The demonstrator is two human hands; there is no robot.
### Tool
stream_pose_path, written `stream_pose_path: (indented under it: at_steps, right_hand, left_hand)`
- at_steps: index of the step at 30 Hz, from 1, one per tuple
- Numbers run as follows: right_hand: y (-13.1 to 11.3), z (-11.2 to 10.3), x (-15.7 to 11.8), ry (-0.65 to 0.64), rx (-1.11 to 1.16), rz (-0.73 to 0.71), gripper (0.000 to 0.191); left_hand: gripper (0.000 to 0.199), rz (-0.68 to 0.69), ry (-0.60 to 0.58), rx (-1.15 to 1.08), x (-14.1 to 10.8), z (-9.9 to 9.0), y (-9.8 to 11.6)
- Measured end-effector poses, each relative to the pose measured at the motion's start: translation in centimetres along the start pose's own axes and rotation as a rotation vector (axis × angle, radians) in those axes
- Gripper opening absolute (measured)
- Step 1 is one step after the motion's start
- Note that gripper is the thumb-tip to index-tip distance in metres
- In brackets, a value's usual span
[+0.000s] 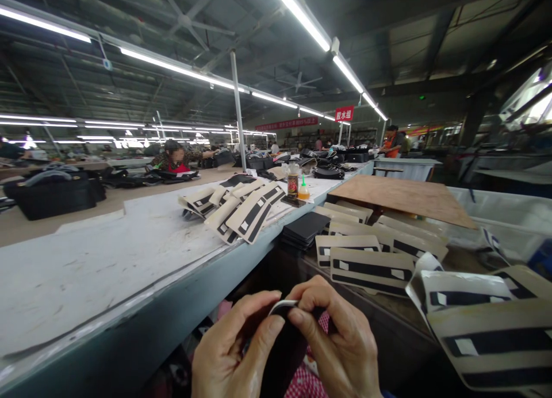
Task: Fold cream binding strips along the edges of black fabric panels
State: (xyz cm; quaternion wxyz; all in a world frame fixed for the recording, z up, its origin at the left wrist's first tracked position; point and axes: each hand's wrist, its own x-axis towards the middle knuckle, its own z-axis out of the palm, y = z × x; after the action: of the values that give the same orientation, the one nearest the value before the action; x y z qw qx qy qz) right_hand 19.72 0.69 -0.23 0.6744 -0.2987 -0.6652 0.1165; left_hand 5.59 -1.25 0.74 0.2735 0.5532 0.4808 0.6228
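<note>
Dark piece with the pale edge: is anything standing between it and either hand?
Nothing visible does. The left hand and right hand both pinch the dark piece directly, near its pale edge. The striped panels lie off to the right and the white tabletop to the left, neither in between.

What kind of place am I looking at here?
Probably a factory workshop, perhaps for bags: a long white worktable holds a fanned pile of beige panels with black strips, an orange bottle with a green nozzle stands nearby, and other people work farther back.
</note>
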Motion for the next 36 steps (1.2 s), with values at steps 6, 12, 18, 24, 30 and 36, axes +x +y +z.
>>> stream_pose_path:
  at_steps: [6, 12, 18, 24, 30, 36]
  right_hand:
    - [-0.3, 0.2, 0.2, -0.006, 0.019, -0.003, 0.018]
    - [-0.6, 0.3, 0.6, -0.018, 0.068, 0.041, 0.018]
    - [-0.4, 0.5, 0.7, -0.036, 0.196, 0.131, 0.014]
    - [-0.1, 0.3, 0.7, -0.05, 0.158, 0.132, 0.015]
    - [0.1, 0.7, 0.9, 0.176, -0.296, -0.198, 0.02]
    - [-0.4, 0.8, 0.7, 0.077, -0.406, -0.344, 0.016]
  left_hand:
    - [0.016, 0.176, -0.058, 0.077, 1.1, -0.8, -0.9]
    - [0.011, 0.044, -0.004, -0.032, 0.4, 0.0, -0.1]
    - [0.013, 0.04, 0.0, -0.017, 0.2, 0.5, 0.2]
    - [0.019, 0.055, -0.004, 0.04, 0.4, 0.1, -0.5]
    - [0.027, 0.079, -0.238, 0.218, 0.7, -0.8, -1.8]
    - [0.022, 0.142, -0.028, 0.173, 0.8, 0.0, -1.7]
